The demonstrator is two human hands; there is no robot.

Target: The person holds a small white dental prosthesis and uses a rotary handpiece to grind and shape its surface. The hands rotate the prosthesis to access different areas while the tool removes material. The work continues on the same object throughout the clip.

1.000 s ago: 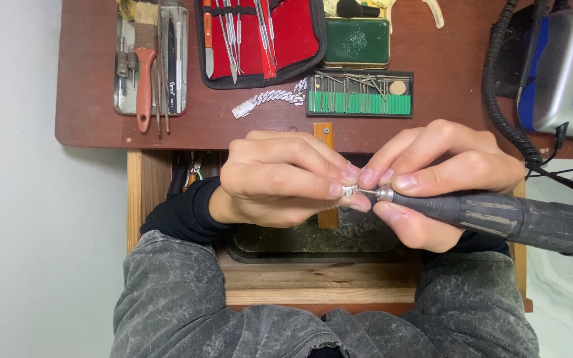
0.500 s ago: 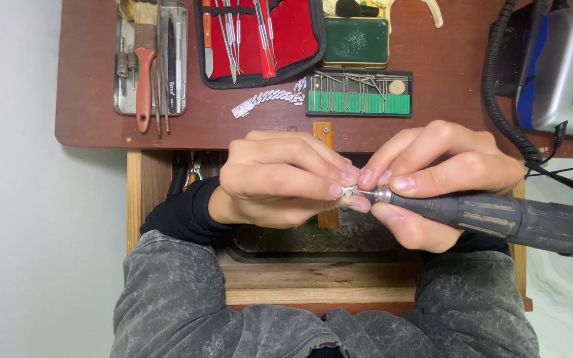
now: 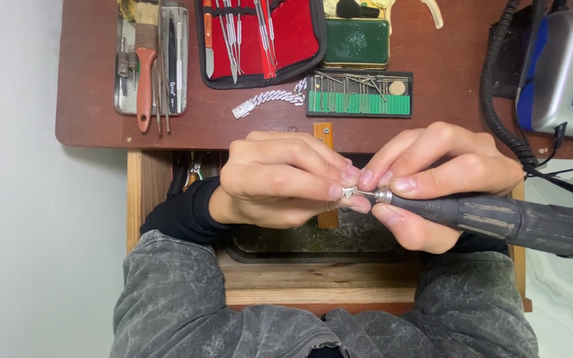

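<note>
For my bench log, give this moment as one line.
left hand: pinches small silver piece | right hand: holds grey rotary handpiece, tip at piece | above wooden tray

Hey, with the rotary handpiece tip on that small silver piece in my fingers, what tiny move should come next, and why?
Probably turn the small silver piece slightly in the left hand to offer a fresh face. The handpiece in the right hand has its tip right at the piece, which is pinched at the fingertips over the wooden bench pin, so most of it is hidden.

Left hand (image 3: pixel 280 178) pinching small silver piece (image 3: pixel 349 193), right hand (image 3: pixel 432 179) holding rotary handpiece (image 3: pixel 499 222), bit touching piece
</note>
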